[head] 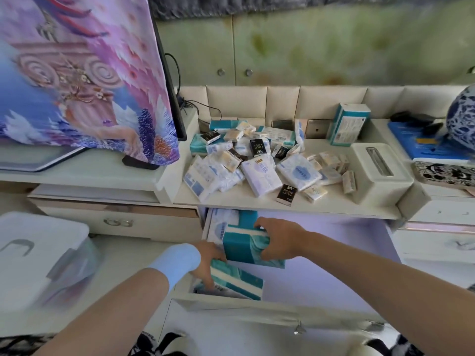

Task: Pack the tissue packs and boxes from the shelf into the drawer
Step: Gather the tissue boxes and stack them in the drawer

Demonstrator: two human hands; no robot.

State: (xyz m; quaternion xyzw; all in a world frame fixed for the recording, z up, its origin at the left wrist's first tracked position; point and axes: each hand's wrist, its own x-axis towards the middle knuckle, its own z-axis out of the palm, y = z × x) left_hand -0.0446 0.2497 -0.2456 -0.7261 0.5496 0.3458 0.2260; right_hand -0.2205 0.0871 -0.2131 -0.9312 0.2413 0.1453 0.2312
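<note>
Both hands are down in the open drawer [334, 268], which is pulled out just below the shelf [331, 204]. The right hand [280, 240] grips an upright teal pack [244, 249], fingers over its top edge and thumb on its near face. The grip suggests it is being stood on edge against the pale packs [221, 227] already at the drawer's back left. The left hand [209, 262], with a light blue cuff at the wrist, holds the end of a lower teal pack [237, 282] in the front left corner. Its thumb lies on top and its fingers are tucked under, probably to steady or shift that pack so the row sits tight. Filling appears to run from the left, as the right part of the drawer floor shows bare lavender. The two teal packs are soft plastic-wrapped bricks with a white band and wavy print, and they look light and squashable. Most of the job is judged undone. A heap of tissue packs [257, 163] lies on the shelf, made up of white and blue soft packs, small cream pocket packs and a few black ones, all tumbled together. A tall teal box [349, 125] stands behind the heap, and a white dispenser box [380, 173] sits to its right. The view is blurred at the edges, so the print on the packs cannot be read.
</note>
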